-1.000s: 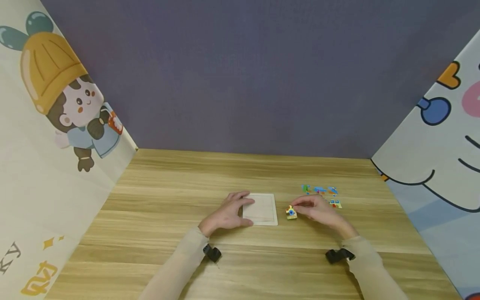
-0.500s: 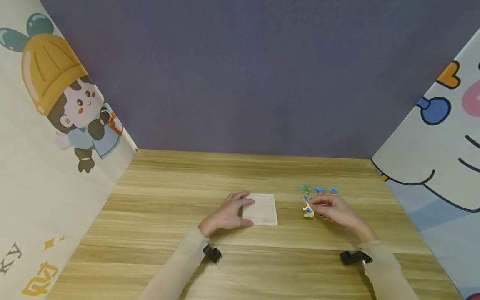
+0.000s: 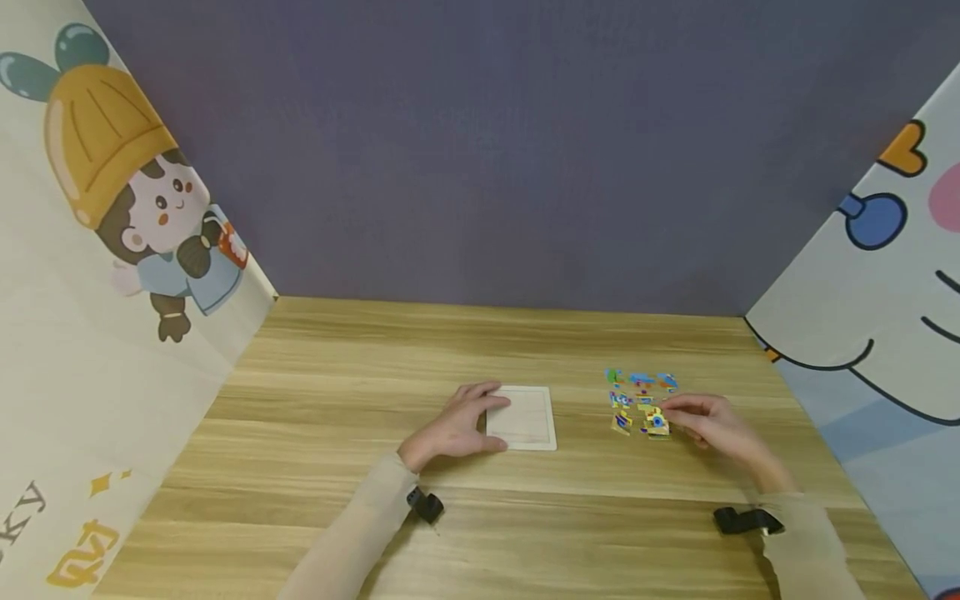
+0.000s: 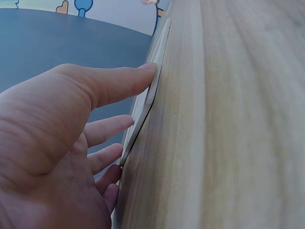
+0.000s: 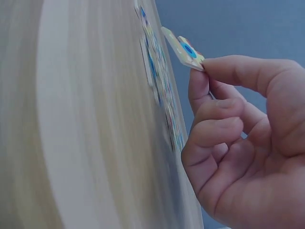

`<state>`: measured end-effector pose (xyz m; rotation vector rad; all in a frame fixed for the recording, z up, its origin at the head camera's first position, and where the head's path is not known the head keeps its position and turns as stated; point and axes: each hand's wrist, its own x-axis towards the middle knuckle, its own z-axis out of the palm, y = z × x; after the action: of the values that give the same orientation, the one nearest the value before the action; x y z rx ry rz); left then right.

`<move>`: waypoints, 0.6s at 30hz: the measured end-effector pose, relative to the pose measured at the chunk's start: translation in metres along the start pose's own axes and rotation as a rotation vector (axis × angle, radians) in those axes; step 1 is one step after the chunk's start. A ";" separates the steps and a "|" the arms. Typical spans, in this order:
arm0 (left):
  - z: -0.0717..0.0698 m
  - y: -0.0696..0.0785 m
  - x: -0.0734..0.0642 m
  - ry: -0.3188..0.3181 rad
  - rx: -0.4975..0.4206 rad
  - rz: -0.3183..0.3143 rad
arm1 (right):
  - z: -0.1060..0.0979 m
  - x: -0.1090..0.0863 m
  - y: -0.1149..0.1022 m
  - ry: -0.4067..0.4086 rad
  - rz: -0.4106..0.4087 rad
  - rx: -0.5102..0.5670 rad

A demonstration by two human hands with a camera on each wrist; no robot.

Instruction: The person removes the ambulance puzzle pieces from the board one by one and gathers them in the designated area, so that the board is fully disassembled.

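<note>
My left hand lies at the left side of a pale, square puzzle tray with a raised border. Its thumb touches the tray's edge, and the other fingers, fairly straight, reach the far side. My right hand pinches a puzzle piece between thumb and index finger; it is yellow with a blue round mark. That piece is tilted above the wooden table and overlaps several other colourful puzzle pieces in the head view. The remaining fingers of this hand are curled in toward the palm.
The loose pieces lie in rough rows on the table, to the right of the tray. A dark panel rises behind the table. Cartoon-printed walls stand on both sides.
My right hand has carried the pinched puzzle piece rightward, from beside the tray to over the right part of the loose pieces. My left hand has stayed at the tray.
</note>
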<state>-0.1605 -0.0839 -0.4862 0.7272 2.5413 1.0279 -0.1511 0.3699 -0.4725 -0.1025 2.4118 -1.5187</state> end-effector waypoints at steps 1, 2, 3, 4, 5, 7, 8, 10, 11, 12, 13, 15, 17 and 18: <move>0.000 0.000 0.000 -0.001 0.001 0.000 | -0.003 -0.001 0.002 0.006 0.006 0.007; -0.001 0.000 0.000 -0.001 0.000 0.000 | -0.006 -0.003 0.003 0.010 0.010 0.013; -0.001 0.001 0.000 -0.002 0.000 0.000 | -0.010 -0.004 0.005 0.015 0.014 0.020; -0.001 0.001 0.000 -0.001 0.003 0.001 | -0.013 -0.005 0.006 0.019 0.018 0.026; -0.001 0.001 0.000 0.000 0.003 0.001 | -0.016 -0.006 0.008 0.022 0.023 0.032; -0.001 0.000 0.001 0.000 0.003 0.001 | -0.021 -0.007 0.011 0.027 0.032 0.034; -0.001 0.000 0.001 0.000 0.004 0.000 | -0.023 -0.008 0.013 0.029 0.037 0.032; -0.001 -0.001 0.002 0.000 0.006 0.001 | -0.027 -0.009 0.015 0.030 0.055 0.016; -0.001 -0.001 0.002 -0.001 0.005 0.001 | -0.028 -0.009 0.017 0.031 0.064 0.005; -0.001 -0.001 0.002 0.000 0.004 0.002 | -0.029 -0.009 0.018 0.037 0.081 -0.004; -0.001 -0.001 0.001 0.000 0.003 0.002 | -0.029 -0.010 0.019 0.036 0.097 -0.015; 0.000 -0.001 0.001 0.000 0.000 0.001 | -0.030 -0.009 0.022 0.036 0.124 -0.032; 0.000 -0.001 0.001 0.001 -0.003 0.000 | -0.029 -0.009 0.024 0.040 0.144 -0.041; 0.000 -0.001 0.001 0.001 -0.003 -0.001 | -0.029 -0.009 0.024 0.043 0.152 -0.042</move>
<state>-0.1613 -0.0840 -0.4871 0.7252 2.5395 1.0320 -0.1482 0.4077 -0.4803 0.1037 2.4239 -1.4165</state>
